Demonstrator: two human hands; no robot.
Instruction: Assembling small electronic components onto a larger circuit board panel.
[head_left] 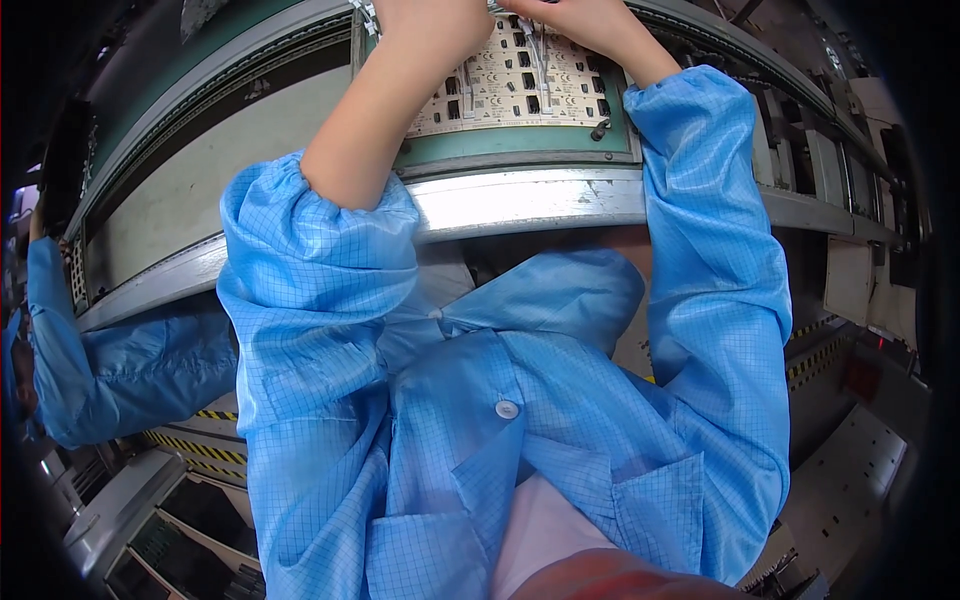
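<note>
Both my hands reach over a cream circuit board panel (510,100) at the top of the view. Rows of black components cover the panel, and thin white wires (541,65) lie across it. It sits on a green carrier plate (500,146). My left hand (432,22) is above the panel's left part, its fingers cut off by the upper edge. Over the far right part is my right hand (590,22), one digit stretching toward the left hand. Whatever either hand touches or grips lies outside the picture.
A metal conveyor rail (530,200) runs along the near side of the carrier. To the left stretches a grey conveyor bed (210,165). At far left, another person's blue sleeve (60,340) reaches to the line. Yellow-black floor tape (205,452) shows below.
</note>
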